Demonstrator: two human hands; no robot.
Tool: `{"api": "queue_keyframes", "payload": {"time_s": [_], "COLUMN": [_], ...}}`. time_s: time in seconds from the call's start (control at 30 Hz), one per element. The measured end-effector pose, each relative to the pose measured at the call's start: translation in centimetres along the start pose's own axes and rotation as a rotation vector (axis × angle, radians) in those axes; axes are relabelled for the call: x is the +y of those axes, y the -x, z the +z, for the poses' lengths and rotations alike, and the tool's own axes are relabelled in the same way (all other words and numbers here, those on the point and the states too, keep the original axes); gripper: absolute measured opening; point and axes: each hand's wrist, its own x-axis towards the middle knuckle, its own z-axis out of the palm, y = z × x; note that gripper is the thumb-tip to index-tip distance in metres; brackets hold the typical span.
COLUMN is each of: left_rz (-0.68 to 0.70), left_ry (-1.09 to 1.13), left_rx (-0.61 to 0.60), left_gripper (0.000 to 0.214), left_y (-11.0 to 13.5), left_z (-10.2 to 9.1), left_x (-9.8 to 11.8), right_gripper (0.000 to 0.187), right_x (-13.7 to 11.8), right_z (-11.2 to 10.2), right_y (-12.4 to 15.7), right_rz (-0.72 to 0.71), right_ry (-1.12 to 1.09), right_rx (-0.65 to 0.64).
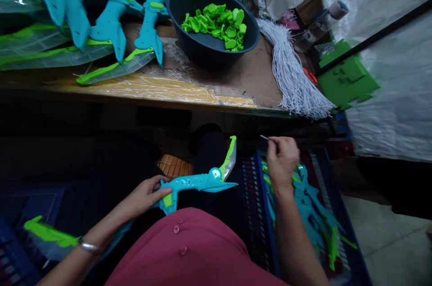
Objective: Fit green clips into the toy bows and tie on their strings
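In the head view, my left hand (148, 193) is closed round the middle of a turquoise plastic toy bow (195, 182), held level above my lap. A bright green and clear limb (230, 159) angles up from its right end. Behind my left forearm, another green and clear limb (50, 234) shows at the lower left. My right hand (282, 160) is raised to the right, apart from the bow, its fingers pinched. From them pokes a thin pale piece (264, 137), too small to tell whether it is string or a tool tip.
On the bench (236, 83) ahead lie several toy bows (148, 24), a dark bowl (209, 58) of green plastic parts (229, 24), and a bundle of white strings (290, 70). A blue crate (351, 250) with turquoise pieces (310, 205) stands beneath my right arm. A dark bar (378, 34) slants at the right.
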Motion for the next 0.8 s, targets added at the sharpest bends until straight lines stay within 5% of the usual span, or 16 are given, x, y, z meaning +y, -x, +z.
{"api": "queue_keyframes", "payload": {"time_s": [0.23, 0.8], "left_rz": [-0.003, -0.012], "left_ry": [-0.312, -0.438], "left_rx": [0.096, 0.136], "left_gripper": [0.062, 0.065], "left_y": [3.1, 4.3], "left_z": [0.5, 0.8], "left_x": [1.6, 2.5], "right_gripper": [0.02, 0.02], "right_x": [-3.9, -3.7], "right_z": [4.8, 6.2], "right_y": [2.2, 1.2], "right_rz": [-0.065, -0.097], "right_ry": [0.026, 0.151], "right_rx": [-0.129, -0.184]}}
